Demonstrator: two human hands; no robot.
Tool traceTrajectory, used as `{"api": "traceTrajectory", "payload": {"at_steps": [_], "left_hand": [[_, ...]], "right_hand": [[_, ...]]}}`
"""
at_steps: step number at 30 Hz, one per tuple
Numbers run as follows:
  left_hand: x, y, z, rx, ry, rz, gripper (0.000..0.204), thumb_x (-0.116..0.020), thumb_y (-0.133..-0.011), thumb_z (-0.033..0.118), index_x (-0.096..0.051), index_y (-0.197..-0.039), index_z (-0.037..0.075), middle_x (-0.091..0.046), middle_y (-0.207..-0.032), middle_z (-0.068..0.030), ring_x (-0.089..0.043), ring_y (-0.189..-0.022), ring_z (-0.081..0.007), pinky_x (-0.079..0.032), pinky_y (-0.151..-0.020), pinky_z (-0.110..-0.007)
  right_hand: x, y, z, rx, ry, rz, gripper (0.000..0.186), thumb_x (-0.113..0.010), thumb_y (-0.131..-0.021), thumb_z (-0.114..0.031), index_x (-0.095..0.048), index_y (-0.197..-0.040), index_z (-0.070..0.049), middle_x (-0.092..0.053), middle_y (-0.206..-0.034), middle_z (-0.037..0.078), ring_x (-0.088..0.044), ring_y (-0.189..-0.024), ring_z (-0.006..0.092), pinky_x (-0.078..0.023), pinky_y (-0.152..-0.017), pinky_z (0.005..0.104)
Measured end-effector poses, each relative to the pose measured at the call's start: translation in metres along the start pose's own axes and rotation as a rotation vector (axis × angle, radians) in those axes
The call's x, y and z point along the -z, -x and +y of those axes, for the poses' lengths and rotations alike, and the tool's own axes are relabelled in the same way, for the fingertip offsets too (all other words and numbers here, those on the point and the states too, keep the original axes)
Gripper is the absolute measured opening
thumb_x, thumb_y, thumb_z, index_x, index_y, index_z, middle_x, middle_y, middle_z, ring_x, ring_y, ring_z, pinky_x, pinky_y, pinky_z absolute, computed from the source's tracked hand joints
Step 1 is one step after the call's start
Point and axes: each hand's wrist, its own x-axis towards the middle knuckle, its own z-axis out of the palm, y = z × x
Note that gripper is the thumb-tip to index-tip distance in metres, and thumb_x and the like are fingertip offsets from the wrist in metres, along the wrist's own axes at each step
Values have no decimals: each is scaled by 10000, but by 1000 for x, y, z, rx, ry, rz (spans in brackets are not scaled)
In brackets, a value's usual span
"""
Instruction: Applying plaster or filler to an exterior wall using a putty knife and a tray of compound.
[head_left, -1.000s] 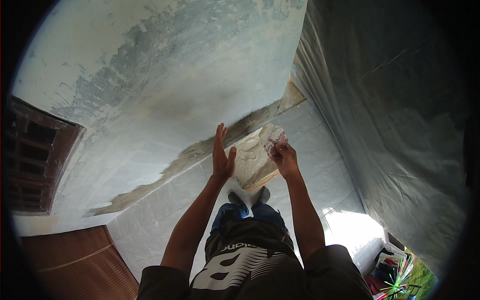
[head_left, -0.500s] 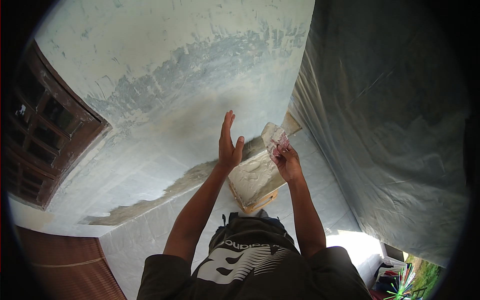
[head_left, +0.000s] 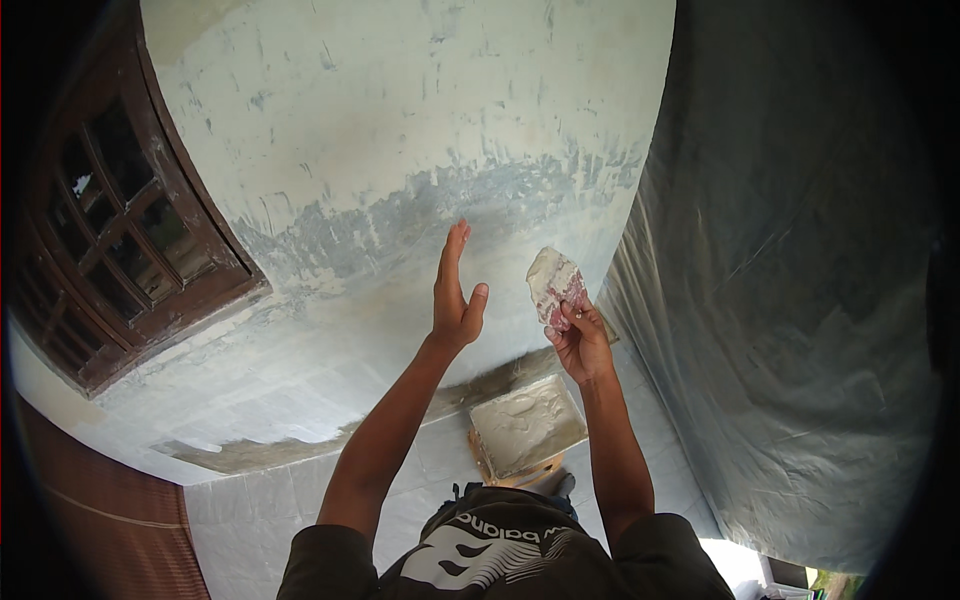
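In my closed right hand (head_left: 586,346) is a flat, reddish putty spreader (head_left: 548,284), its face smeared with off-white putty. It is held up before the wall, tilted, with the thumb on its lower part. My left hand (head_left: 457,305) is raised beside it, fingers stretched upward and thumb apart, holding nothing. Whether it touches the wall cannot be told. Ahead of both hands stands the wall (head_left: 400,250), cream above, with a patchy grey band and paler smears below. Under my hands, near my feet, is a rectangular container (head_left: 483,452) filled with wet putty (head_left: 525,425).
A brown wooden window frame (head_left: 225,265) with dark panes is set in the wall at left. Plastic sheeting (head_left: 790,330) hangs along the right side. Pale sheeting (head_left: 420,490) covers the floor, and a reddish-brown ribbed surface (head_left: 100,500) lies at lower left.
The view has tipped up, so the wall and window show more and the putty container sits lower. My right hand is turned slightly with the spreader; my left hand stays open.
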Motion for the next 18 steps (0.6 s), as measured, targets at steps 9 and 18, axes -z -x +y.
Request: {"api": "traceTrajectory", "payload": {"at_steps": [9, 18], "left_hand": [[24, -117, 1, -164, -237, 71, 779, -521, -981, 296, -151, -1592, -16, -301, -1606, -265, -324, -1486, -395, -243, -1219, -487], [35, -221, 20, -402, -321, 108, 794, -551, -980, 314, -164, -1584, -25, -321, -1597, -261, -336, -1479, -396, -273, -1208, -485]], "right_hand": [[-55, -70, -61, 7, -39, -287, 365, -577, -973, 7, -531, -1334, -21, -671, -1216, 132, -728, -999, 224, -674, -771, 385], [-139, -143, -129, 137, 44, -462, 309, -578, -982, -26, -553, -1287, 22, -690, -1166, 128, -724, -982, 198, -665, -800, 366]]}}
